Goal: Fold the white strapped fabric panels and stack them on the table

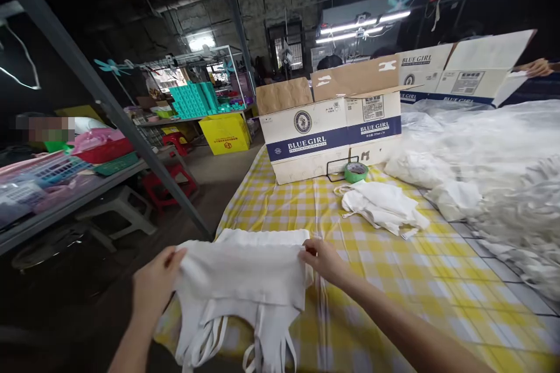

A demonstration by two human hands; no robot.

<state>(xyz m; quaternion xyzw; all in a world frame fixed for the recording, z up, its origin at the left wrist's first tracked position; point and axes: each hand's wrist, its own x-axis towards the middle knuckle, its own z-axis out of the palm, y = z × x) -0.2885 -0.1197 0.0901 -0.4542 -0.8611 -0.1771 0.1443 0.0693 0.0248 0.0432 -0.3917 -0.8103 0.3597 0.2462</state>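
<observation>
Between my two hands a white strappy garment point(242, 271) is stretched out over the near edge of the table, its straps dangling toward me. My left hand point(155, 282) pinches its left corner, and my right hand point(324, 259) pinches the right corner. Just behind it, partly covered, more white fabric point(262, 235) lies flat on the yellow checked tablecloth point(280, 204). A crumpled white garment point(382, 207) rests farther right, apart from my hands.
A white and blue carton point(328, 134) stands at the back of the table, with a green tape roll point(356, 172) before it. A large white fabric heap point(503, 175) fills the right side. A grey metal post point(144, 134) rises at left. Another person's hand point(539, 67) shows far right.
</observation>
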